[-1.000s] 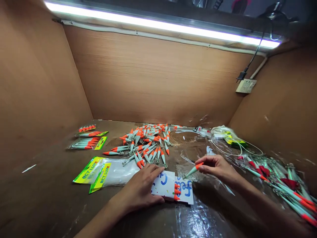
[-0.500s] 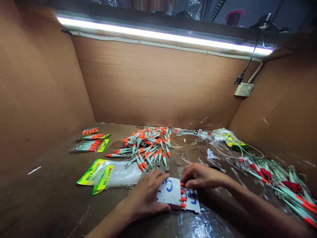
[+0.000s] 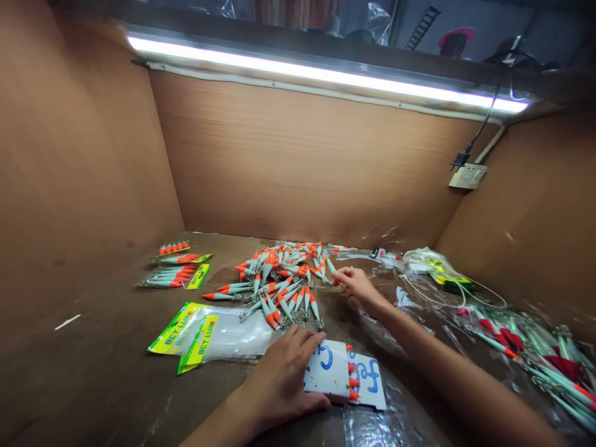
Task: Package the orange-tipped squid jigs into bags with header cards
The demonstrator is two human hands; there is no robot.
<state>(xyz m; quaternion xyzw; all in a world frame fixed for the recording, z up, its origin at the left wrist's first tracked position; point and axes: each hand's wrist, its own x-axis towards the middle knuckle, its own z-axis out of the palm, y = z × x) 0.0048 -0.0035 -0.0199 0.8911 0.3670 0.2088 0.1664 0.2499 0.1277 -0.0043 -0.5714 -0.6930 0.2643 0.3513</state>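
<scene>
My left hand (image 3: 286, 372) is wrapped around the left side of a white box-like holder (image 3: 327, 370) with blue lettering, resting on the worktop. Orange tips of several squid lures (image 3: 354, 383) stick out of its right end, over a second lettered white piece (image 3: 372, 375). Farther back, my right hand (image 3: 356, 287) pinches a pale squid lure (image 3: 331, 267) at the right edge of the pile. That loose pile of orange-and-pale squid lures (image 3: 291, 254) has metal hook crowns showing. The palm side of my left hand is hidden.
Clear bags with yellow-green headers (image 3: 200, 344) lie left of the holder. Packed lures (image 3: 172, 273) sit at the far left. At right are a white cord (image 3: 459, 292) and more lures with red parts (image 3: 516, 341). A black plug (image 3: 460, 158) hangs by the socket.
My right hand has moved from the holder's right end up and away to the lure pile, where it now pinches a lure. My left hand stays on the holder. The view has shifted slightly.
</scene>
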